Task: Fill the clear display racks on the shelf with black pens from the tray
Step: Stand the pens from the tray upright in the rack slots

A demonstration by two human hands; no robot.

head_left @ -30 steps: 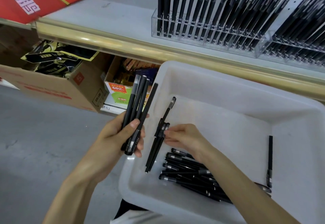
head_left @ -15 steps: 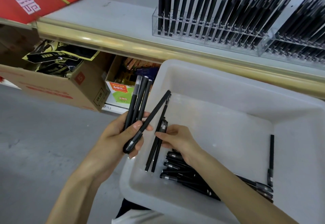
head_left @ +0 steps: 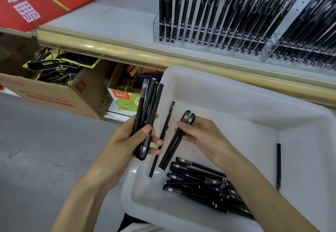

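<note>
Sitting below the shelf's (head_left: 112, 22) gold edge, a white tray (head_left: 236, 89) is seen, black pens (head_left: 200, 184) heaped at its near edge and grey floor (head_left: 36, 149) to its left. A bundle (head_left: 149, 104) is clasped in the left grip (head_left: 131, 140) over its left rim, two pens (head_left: 171, 151) pinched in the right grip (head_left: 205, 137); clear racks (head_left: 209, 37) are ranged along the shelf's right end.

The white shop shelf (head_left: 116, 22) with a gold-coloured front rail (head_left: 127, 53) carries two clear plastic display racks (head_left: 156, 29) side by side toward the right. Both hold upright black pens (head_left: 200, 13). A red cardboard box (head_left: 36, 4) with white characters lies at its left end. Below, the grey concrete floor (head_left: 36, 149) bears an open brown cardboard carton (head_left: 60, 97), and just beside it stands a smaller open box (head_left: 121, 98) with a green-and-orange label.
</note>
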